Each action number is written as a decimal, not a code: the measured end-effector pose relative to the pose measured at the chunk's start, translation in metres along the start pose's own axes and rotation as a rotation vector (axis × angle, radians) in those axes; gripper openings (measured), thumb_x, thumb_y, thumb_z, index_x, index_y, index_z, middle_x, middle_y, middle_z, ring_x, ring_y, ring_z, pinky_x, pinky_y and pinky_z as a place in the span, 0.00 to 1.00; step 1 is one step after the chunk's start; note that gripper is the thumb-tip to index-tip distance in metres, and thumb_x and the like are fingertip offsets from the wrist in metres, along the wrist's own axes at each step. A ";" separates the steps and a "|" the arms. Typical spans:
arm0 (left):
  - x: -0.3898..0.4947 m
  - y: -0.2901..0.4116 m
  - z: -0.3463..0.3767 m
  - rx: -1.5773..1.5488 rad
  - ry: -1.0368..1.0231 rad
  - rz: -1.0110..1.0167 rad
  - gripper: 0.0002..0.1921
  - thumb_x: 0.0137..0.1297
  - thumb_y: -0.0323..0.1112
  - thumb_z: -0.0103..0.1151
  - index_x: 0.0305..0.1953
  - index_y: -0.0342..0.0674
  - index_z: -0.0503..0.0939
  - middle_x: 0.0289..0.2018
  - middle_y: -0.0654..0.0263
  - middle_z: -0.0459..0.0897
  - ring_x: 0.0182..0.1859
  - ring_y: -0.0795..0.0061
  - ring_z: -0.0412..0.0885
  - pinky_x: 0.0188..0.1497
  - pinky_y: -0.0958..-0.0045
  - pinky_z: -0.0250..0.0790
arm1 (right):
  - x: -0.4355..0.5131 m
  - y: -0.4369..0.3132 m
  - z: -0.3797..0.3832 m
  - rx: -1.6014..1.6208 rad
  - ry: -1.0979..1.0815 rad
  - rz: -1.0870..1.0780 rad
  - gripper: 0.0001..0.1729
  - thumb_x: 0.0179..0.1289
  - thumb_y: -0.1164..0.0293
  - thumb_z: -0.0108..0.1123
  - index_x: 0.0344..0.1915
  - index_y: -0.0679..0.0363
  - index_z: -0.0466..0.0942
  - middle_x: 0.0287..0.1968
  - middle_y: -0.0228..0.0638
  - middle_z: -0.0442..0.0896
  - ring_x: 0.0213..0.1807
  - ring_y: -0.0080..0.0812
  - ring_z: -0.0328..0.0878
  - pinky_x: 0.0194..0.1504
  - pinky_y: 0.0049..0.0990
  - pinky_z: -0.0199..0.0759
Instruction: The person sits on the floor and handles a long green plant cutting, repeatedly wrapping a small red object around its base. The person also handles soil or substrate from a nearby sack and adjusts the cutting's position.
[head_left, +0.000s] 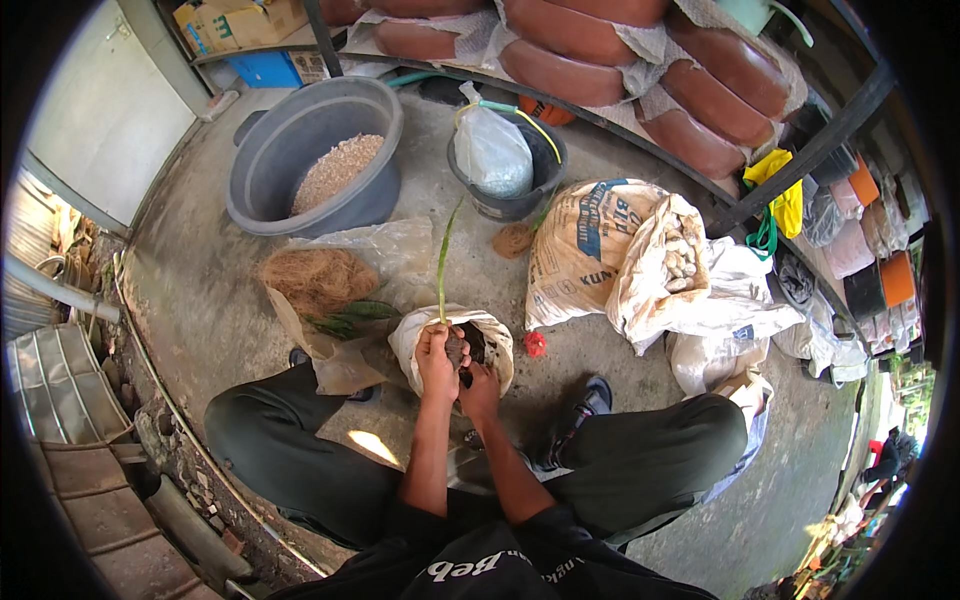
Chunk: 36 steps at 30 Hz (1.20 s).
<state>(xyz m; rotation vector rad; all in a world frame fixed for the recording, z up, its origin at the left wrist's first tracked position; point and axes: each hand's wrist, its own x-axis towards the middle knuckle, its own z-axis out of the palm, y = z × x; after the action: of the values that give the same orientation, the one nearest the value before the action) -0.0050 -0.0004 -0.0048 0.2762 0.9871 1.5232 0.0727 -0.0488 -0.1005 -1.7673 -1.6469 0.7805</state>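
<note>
Above an open white sack (411, 330), my left hand (436, 360) grips a plant by its dark root clump (454, 349). One long, narrow green leaf (445, 262) rises from the clump, upright. My right hand (481, 391) is at the near side of the sack mouth, just below the clump, its fingertips partly hidden against dark soil-like material (491, 341). Left of the sack, a plastic sheet (349, 367) bears a heap of brown coir-like fibre (322, 281) and several cut green leaves (360, 311).
A large grey tub (247, 176) holds pale shavings. Beside it, a black bucket (499, 206) contains a filled plastic bag (491, 154). Printed sacks (574, 255), one showing pale lumps (681, 259), stand right. A red flower (535, 343) lies on the concrete. Shelves hold brown pots (562, 71).
</note>
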 end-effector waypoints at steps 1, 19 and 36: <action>0.000 -0.001 0.002 0.008 -0.007 0.013 0.09 0.71 0.40 0.50 0.42 0.42 0.73 0.31 0.65 0.76 0.26 0.73 0.75 0.20 0.75 0.65 | 0.001 0.002 0.002 0.017 0.026 -0.013 0.23 0.48 0.70 0.71 0.47 0.61 0.79 0.43 0.46 0.82 0.48 0.51 0.76 0.54 0.43 0.67; 0.008 -0.005 -0.008 0.009 0.001 0.108 0.13 0.73 0.42 0.49 0.46 0.38 0.75 0.41 0.60 0.83 0.43 0.68 0.83 0.44 0.68 0.79 | 0.026 0.011 -0.024 0.511 0.029 0.095 0.15 0.53 0.76 0.67 0.42 0.68 0.79 0.39 0.44 0.84 0.44 0.38 0.82 0.48 0.33 0.74; 0.006 -0.008 -0.016 -0.005 0.052 -0.031 0.11 0.73 0.38 0.52 0.45 0.37 0.79 0.41 0.65 0.82 0.43 0.76 0.80 0.47 0.73 0.72 | 0.038 -0.053 -0.101 1.092 -0.022 0.193 0.15 0.61 0.78 0.64 0.49 0.65 0.78 0.39 0.27 0.81 0.39 0.16 0.75 0.41 0.18 0.68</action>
<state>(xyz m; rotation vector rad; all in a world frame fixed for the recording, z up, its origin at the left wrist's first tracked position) -0.0113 -0.0021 -0.0224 0.2177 1.0243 1.5114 0.1170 -0.0108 0.0047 -1.0939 -0.7448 1.4238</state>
